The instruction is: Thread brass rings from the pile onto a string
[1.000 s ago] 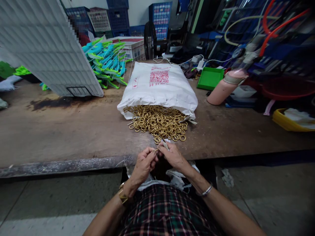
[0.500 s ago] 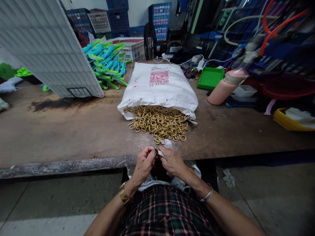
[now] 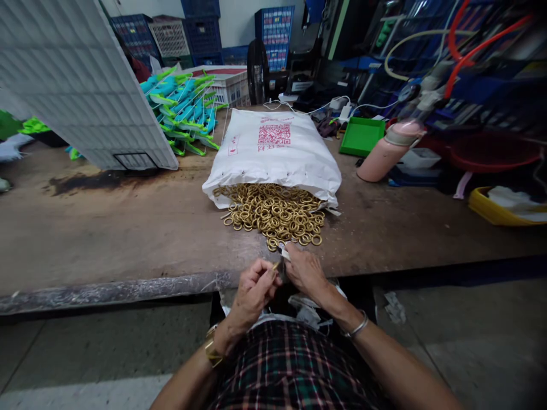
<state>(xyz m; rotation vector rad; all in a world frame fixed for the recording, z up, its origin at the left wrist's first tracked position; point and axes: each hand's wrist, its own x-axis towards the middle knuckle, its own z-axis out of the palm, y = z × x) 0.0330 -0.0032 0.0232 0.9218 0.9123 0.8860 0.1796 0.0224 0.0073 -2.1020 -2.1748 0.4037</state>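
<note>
A heap of brass-coloured rings (image 3: 282,216) spills from the open mouth of a white sack (image 3: 277,154) lying on the table. My left hand (image 3: 255,287), in front of the table's near edge, pinches one brass ring (image 3: 276,266) between thumb and fingertips. Just right of it and slightly farther forward, my right hand (image 3: 305,272) is closed on a small tool with a pale handle (image 3: 285,254). The tool's dark tip is close to the nearest rings of the heap.
Turquoise and green plastic parts (image 3: 183,114) are piled behind a leaning white panel (image 3: 94,85). A green tray (image 3: 362,136), a pink bottle (image 3: 387,154) and a yellow basket (image 3: 499,208) stand to the right. The table's near edge (image 3: 128,287) is wrapped in plastic.
My hands have moved apart. My right hand has gone forward with the tool toward the heap, while my left hand has stayed near the edge, and its ring now shows.
</note>
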